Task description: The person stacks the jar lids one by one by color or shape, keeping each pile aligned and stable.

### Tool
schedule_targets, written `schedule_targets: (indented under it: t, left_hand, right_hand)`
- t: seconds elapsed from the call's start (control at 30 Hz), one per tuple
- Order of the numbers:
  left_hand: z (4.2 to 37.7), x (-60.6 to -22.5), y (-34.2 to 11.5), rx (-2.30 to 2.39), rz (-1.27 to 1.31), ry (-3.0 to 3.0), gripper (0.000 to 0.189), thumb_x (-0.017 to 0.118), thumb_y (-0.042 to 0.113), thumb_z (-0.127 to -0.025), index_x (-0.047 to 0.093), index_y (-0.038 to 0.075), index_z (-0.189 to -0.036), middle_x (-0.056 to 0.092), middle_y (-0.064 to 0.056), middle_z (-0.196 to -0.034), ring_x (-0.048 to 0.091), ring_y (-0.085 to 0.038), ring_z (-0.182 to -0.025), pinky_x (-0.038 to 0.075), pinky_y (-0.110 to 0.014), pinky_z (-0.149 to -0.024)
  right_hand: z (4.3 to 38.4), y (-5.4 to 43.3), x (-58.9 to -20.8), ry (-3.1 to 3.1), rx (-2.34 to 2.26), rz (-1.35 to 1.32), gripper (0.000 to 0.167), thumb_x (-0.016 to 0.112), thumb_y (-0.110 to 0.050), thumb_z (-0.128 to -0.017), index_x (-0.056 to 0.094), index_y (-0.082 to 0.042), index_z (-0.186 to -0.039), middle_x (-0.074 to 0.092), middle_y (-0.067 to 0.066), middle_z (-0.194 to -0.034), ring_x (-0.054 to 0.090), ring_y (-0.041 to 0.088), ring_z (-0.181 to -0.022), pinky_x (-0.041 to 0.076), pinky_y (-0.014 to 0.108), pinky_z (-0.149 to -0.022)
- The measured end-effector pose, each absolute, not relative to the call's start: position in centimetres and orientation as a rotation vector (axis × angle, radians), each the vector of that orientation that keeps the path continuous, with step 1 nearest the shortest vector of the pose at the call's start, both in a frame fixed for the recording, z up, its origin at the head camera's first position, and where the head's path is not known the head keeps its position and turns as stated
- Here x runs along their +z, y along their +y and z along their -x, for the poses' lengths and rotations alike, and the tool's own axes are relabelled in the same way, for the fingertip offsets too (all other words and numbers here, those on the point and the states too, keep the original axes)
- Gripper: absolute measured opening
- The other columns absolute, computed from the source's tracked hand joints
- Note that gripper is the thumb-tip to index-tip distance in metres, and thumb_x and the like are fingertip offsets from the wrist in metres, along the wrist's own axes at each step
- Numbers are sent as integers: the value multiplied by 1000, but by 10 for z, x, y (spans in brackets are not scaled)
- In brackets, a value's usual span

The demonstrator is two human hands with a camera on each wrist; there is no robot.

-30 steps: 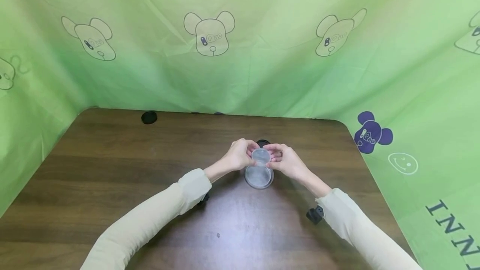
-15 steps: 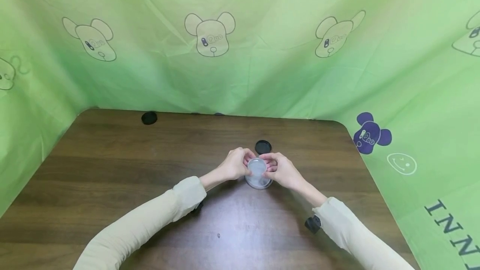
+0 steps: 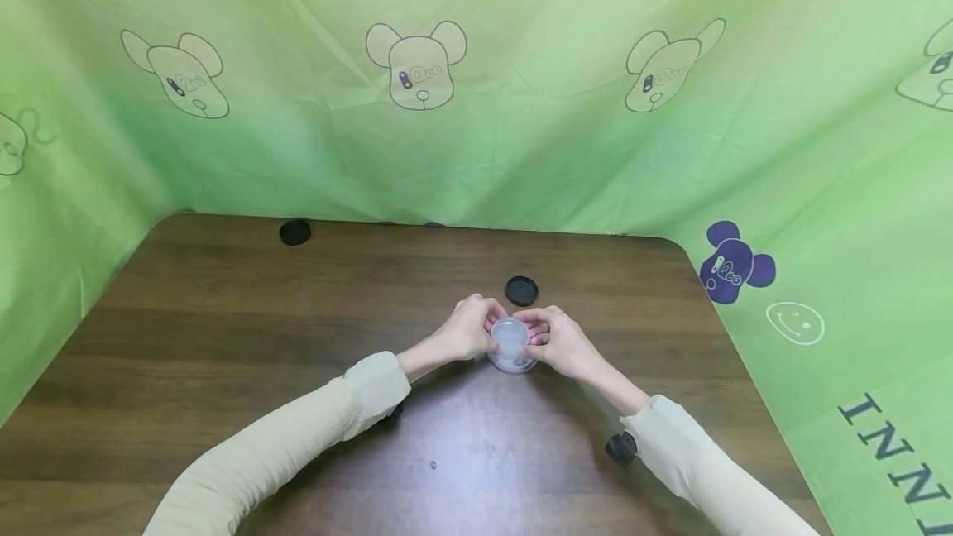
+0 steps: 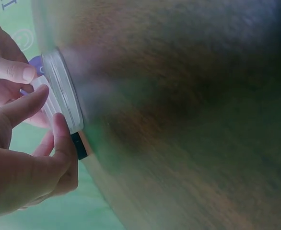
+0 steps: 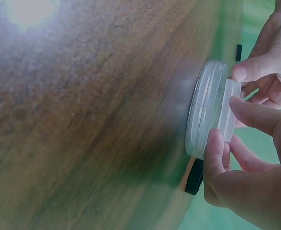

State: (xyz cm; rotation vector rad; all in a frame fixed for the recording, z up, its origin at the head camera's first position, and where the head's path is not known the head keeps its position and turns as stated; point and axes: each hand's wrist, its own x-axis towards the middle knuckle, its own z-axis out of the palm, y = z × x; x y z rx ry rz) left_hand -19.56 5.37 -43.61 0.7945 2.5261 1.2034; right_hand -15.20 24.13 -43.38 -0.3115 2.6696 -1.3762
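I've got both hands on the small clear disc [image 3: 510, 337], just right of centre in the head view. Left hand [image 3: 467, 329] and right hand [image 3: 562, 343] pinch its opposite edges, thumbs near side, narrow grip. It sits over the wide clear case [image 3: 512, 368]; can't tell if they touch.

Risks, my read: edge-only grip on smooth plastic could slip if the hands pull unevenly. Lowering off-centre or tilted could catch a rim and skid the case. Clear on clear, so the seat is hard to judge. Pushing away could bump the black disc [image 3: 521, 291] just beyond.

Materials: small piece thin, flat, translucent; case shallow, round, layered side wall. Black disc dark, raised rim. Table [image 3: 186, 370] wood-grained, glare at lower centre, looks slick. Backdrop [image 3: 417, 164] creased green cloth.
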Motion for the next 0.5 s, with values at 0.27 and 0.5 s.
schedule_targets:
  t: [0.27,0.5]
  left_hand:
    - [194,-440,53,1195,-802,2538,45,85,-5,-62,66,0,-103,62,-5,-89,58,-16,-85,47,-24,-78]
    - [193,-442,52,1209,-822,2533,48,85,-3,-63,64,0,-106,61,-6,-89,55,-18,-89,46,-26,-80]
  right_hand:
    - [152,240,-435,2696,-1332,327,47,74,14,-72,60,12,-116,50,21,-100,62,27,-85,55,28,-74]
    - [153,239,-435,2717,-1285,374,46,75,14,-72,60,13,-116,51,21,-99,63,28,-86,56,31,-76]
